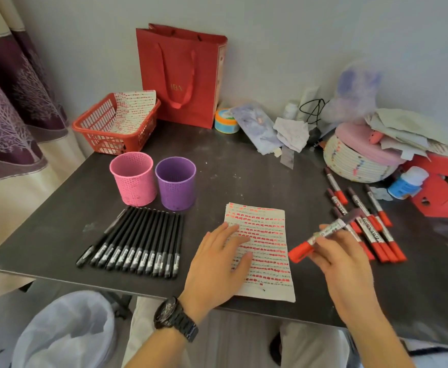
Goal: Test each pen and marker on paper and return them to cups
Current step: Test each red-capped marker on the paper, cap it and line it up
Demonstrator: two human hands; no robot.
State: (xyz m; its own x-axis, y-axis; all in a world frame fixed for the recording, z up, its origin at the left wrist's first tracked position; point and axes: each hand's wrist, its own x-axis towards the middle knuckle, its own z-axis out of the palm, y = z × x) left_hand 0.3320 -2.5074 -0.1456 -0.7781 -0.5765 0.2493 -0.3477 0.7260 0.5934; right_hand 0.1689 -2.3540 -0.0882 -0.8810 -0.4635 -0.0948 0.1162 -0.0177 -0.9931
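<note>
One red marker [329, 229] is up off the table [244, 168], pinched near its red end between the thumb and fingertips of the right hand [342, 261]. The fingers are closed on the barrel, and the red end points left toward the paper [268, 264]. From where I stand the cap looks to be on, though the blur makes that hard to swear to.

Just left of the grip the sheet lies flat, already crowded with red dashes. The left hand [217, 258] rests on it with straight fingers, pinning it down and holding nothing. Just beyond the grip and to its right lies the loose heap of other red markers [377, 235]. Well off to its left is a tidy row of black pens [138, 243]. Past those stand the pink cup [134, 179] and the purple cup [176, 183], with nothing sticking out of either.

I'd say this is the start of testing this marker. Next the cap needs pulling off, likely with the left hand's help. The tip then has to find a bare strip low on the sheet before the marker goes to a cup.
</note>
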